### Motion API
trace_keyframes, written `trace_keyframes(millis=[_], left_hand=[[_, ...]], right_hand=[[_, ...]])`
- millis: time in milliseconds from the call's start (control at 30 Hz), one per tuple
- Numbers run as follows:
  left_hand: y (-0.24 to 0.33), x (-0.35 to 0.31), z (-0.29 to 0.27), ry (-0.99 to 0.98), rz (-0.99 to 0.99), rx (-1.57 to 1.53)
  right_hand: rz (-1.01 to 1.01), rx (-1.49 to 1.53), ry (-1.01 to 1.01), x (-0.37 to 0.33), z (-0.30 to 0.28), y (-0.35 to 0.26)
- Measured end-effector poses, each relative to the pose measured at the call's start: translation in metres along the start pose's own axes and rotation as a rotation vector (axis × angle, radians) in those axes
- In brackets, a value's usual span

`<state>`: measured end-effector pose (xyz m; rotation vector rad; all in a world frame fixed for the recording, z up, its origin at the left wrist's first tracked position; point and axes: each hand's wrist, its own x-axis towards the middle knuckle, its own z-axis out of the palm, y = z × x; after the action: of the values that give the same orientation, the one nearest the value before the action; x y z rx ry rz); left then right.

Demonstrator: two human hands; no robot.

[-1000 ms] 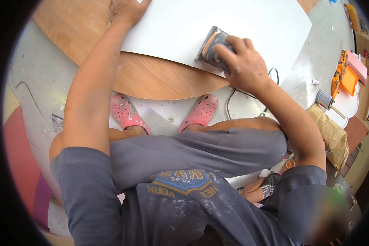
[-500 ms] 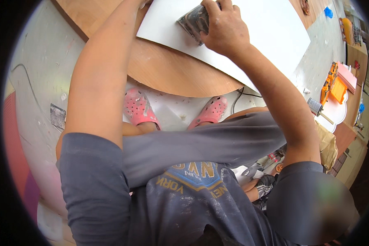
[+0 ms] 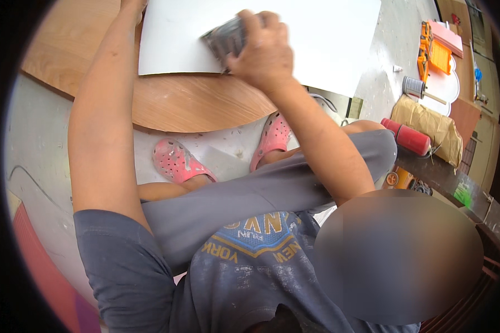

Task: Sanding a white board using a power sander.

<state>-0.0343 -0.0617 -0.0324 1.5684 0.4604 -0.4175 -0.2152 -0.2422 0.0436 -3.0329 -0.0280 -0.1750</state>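
Observation:
A dark, wide-edged scraper [image 3: 222, 44], smeared with whitish marks, rests against a white sheet [image 3: 316, 44]. My right hand [image 3: 266, 50] is closed round it, fingers over its top and thumb along the near side. Motion blurs the scraper a little, and my palm covers part of it. Beneath the sheet lies a light brown wooden board [image 3: 194, 105] with a curved near edge. My left hand [image 3: 132, 4] is at the upper edge of the picture, beside the sheet's left side; its fingers are cut off from sight.
Pink clogs [image 3: 175, 161] are on my feet by the board's curved edge. To the right stand a tin can [image 3: 414, 87] with a stick, an orange crate [image 3: 440, 56], a brown paper bundle [image 3: 428, 125] and a red cylinder [image 3: 411, 137]. A cable [image 3: 323, 101] runs near the sheet.
The view has shifted, bringing the red cylinder into sight. My right hand and the scraper have moved slightly farther from the sheet's near edge. My left hand stays near the sheet's left side.

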Motion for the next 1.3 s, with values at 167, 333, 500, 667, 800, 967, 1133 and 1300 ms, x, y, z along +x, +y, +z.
trace_keyframes(millis=[167,333,500,667,800,967,1133,1300], left_hand=[[-0.014,-0.023,-0.075,0.342,-0.065,0.11],[-0.085,0.054,-0.129,0.476,-0.106,0.029],[-0.048,0.025,-0.073,0.393,0.069,0.414],[-0.048,0.033,-0.087,0.457,0.028,0.546],[-0.053,0.028,-0.081,0.458,0.088,0.445],[-0.068,0.057,-0.094,0.41,0.094,0.457],[-0.067,0.04,-0.096,0.419,0.062,0.375],[-0.047,0.016,-0.085,0.362,-0.021,0.235]], right_hand=[[0.266,-0.006,0.071,0.031,-0.001,0.044],[0.522,0.041,0.032,0.053,-0.019,0.082],[0.509,-0.034,0.056,0.012,-0.017,0.074],[0.182,0.049,0.063,-0.001,0.002,0.004],[0.243,0.086,0.028,0.047,-0.013,-0.03],[0.246,0.156,-0.028,0.049,0.009,-0.028],[0.051,0.182,0.029,-0.037,0.004,-0.031],[0.142,0.087,0.15,-0.028,0.008,0.025]])
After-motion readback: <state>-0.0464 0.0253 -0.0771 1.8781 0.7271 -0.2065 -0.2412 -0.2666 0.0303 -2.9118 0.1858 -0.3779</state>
